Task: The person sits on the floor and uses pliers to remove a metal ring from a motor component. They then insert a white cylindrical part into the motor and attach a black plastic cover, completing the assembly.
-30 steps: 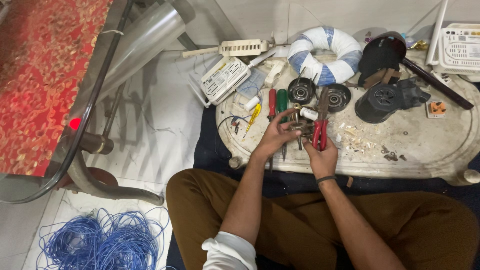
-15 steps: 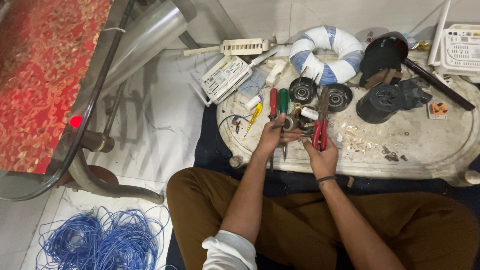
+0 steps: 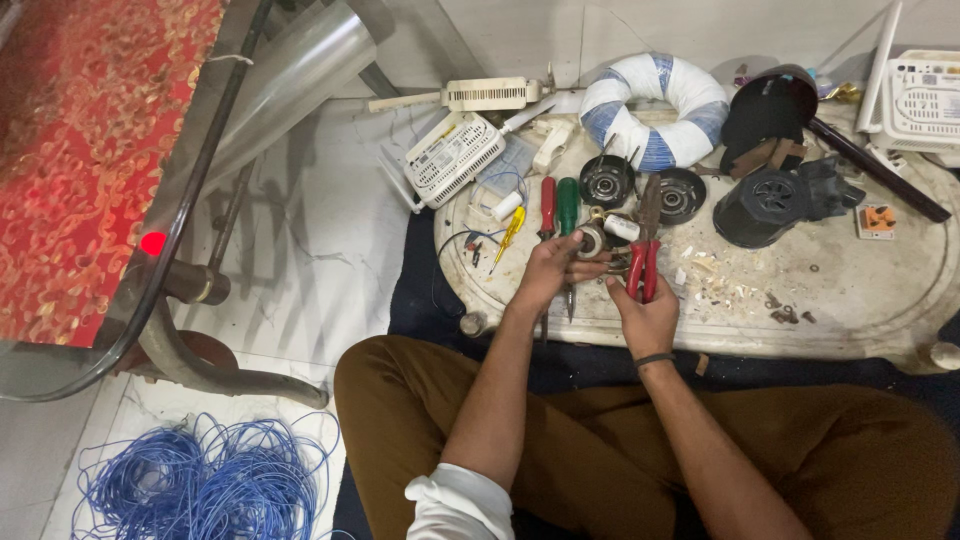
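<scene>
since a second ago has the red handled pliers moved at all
No. The red-handled pliers in the right hand still lie just below the black round part, right of the green-handled screwdriver, as before.

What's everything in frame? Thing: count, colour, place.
Oval stone slab: 1, off-white, on the floor ahead of the person.
Red-handled pliers: 1, in the right hand.
Red-handled screwdriver: 1, on the slab.
Green-handled screwdriver: 1, beside the red one.
Small yellow tester screwdriver: 1, slab's left end.
Round black motor parts: 2, behind the hands.
Blue-and-white wrapped ring: 1, slab's far edge.
White vented plastic boxes: 2, one far left of slab, one top right.
Blue wire coil: 1, floor, lower left.
Left hand: touching a small metal part.
Right hand: gripping the pliers.
</scene>
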